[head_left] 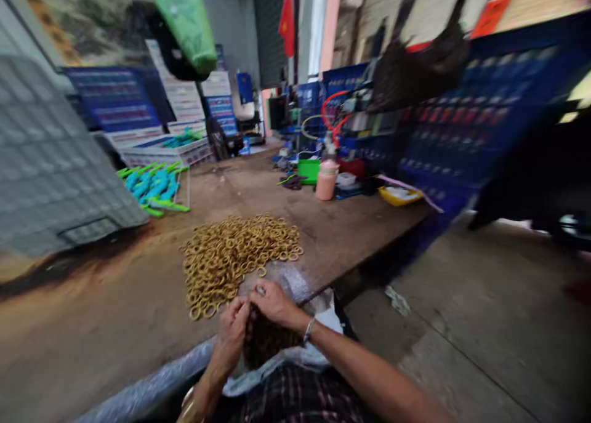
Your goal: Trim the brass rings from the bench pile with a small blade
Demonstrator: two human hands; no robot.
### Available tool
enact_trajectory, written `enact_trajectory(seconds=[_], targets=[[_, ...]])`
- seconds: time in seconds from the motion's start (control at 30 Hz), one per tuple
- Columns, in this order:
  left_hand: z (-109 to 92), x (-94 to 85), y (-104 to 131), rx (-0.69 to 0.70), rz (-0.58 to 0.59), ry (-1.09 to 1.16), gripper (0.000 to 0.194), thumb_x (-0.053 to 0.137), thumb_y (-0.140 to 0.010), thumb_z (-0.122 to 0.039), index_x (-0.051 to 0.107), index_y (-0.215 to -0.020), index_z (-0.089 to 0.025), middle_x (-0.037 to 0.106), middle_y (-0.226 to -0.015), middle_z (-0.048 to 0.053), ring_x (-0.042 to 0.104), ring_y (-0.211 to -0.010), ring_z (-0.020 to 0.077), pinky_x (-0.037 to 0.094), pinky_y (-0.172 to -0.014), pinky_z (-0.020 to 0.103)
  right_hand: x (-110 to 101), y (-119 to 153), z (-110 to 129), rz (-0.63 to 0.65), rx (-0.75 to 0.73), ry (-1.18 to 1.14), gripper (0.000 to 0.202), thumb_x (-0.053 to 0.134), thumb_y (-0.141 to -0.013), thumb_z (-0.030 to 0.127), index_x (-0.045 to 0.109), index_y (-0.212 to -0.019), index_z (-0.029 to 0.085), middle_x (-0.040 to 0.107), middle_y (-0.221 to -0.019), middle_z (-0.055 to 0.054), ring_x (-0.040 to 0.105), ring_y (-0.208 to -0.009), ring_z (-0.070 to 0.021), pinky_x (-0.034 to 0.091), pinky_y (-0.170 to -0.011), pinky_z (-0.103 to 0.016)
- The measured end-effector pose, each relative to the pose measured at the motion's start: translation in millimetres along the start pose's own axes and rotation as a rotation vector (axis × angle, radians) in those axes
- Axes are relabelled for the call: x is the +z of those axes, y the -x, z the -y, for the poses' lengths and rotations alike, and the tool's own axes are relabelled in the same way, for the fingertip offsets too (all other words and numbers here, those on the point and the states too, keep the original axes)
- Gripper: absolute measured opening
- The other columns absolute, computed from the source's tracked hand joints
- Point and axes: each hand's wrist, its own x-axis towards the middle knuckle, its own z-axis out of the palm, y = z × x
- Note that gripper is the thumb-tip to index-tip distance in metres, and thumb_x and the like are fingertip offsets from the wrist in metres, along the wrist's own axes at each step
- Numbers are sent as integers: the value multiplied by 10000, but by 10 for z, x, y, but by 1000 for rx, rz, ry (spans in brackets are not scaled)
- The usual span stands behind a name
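Golden rings (237, 253), heaped on table (115, 312); left hand (233, 326), right hand (273, 301) close together

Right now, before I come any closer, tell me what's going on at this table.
A person's left hand and right hand are close together at the near edge of the table, fingers bent; what they pinch is too small and blurred to tell. Just beyond lies a loose pile of golden rings. Below the hands is a dark heap, its pieces unclear. A pink bottle stands farther back.
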Motion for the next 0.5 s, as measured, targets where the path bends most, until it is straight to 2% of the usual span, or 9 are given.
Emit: enact_trajectory(seconds=[0.1,0.2,0.5], targets=[[-23,-15,69,-25,-13,41,334,451,-792,-483,483,-675,-172,400,-479,-71,353,-398,62,288,-379,167,68,33,-16,-17,-47,35,93,480,-729,184,524,-651,159,443,-573,58,391,-561,-79,276,-519,-185],[-13,-23,103,-47,-42,57,326,466,-790,-474,487,-670,-172,423,-487,-66,365,-400,62,304,-389,169,95,55,-32,26,-68,29,133,462,-767,229,527,-672,163,444,-575,57,396,-555,-80,290,-528,-187],[32,-9,165,-82,-62,161,302,505,-777,-466,490,-713,-171,480,-553,-51,383,-416,53,314,-386,161,63,83,10,71,-74,19,172,443,-801,259,534,-690,163,453,-565,56,395,-527,-80,300,-518,-191]])
